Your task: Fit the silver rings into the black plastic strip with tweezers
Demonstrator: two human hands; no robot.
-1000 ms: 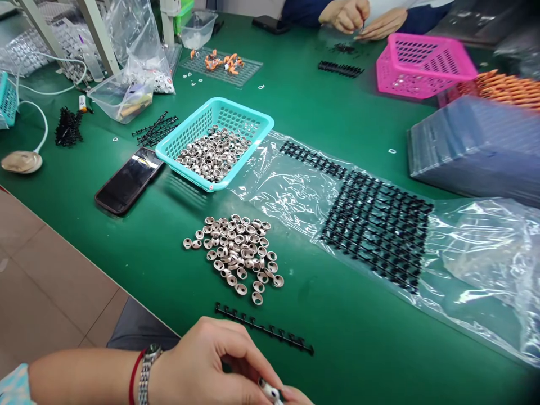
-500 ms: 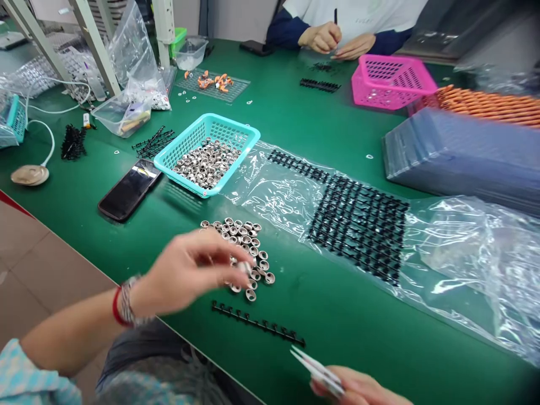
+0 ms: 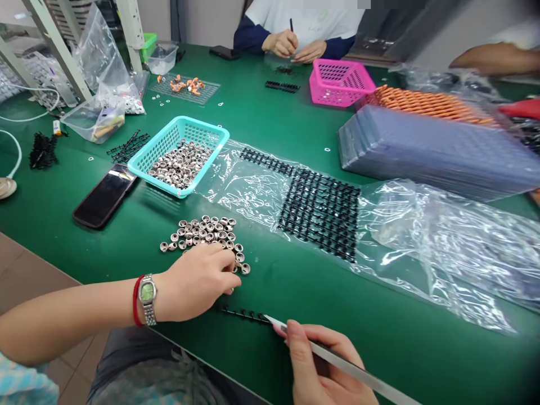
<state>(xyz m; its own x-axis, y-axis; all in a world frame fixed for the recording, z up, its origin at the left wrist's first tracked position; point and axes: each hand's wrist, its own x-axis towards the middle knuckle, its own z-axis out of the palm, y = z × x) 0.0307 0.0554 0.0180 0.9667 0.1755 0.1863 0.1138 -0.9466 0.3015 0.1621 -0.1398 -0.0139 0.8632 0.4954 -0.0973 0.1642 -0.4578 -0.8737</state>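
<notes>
My left hand (image 3: 198, 281), a watch and red band on its wrist, is over the near side of a loose pile of small silver ring-like caps (image 3: 207, 229). Its fingers are curled together, and whatever is between them is hidden. In my right hand (image 3: 324, 371) are metal tweezers (image 3: 337, 360), held like a pen. Their tips meet the right end of a thin black toothed strip (image 3: 244, 314) lying on the table. My left hand partly covers the strip's other end.
A teal basket (image 3: 180, 194) of similar silver caps stands behind the pile, beside a phone (image 3: 103, 197). Rows of black strips (image 3: 320, 211) lie on clear plastic film (image 3: 422, 264). Farther back are stacked clear trays (image 3: 422, 149), a pink basket (image 3: 341, 84) and a co-worker's hands (image 3: 295, 48).
My left hand has lowered toward the table beside the pile, its fingers now curled. My right hand has brought the tweezers up and left onto the black strip. The view has shifted right.
</notes>
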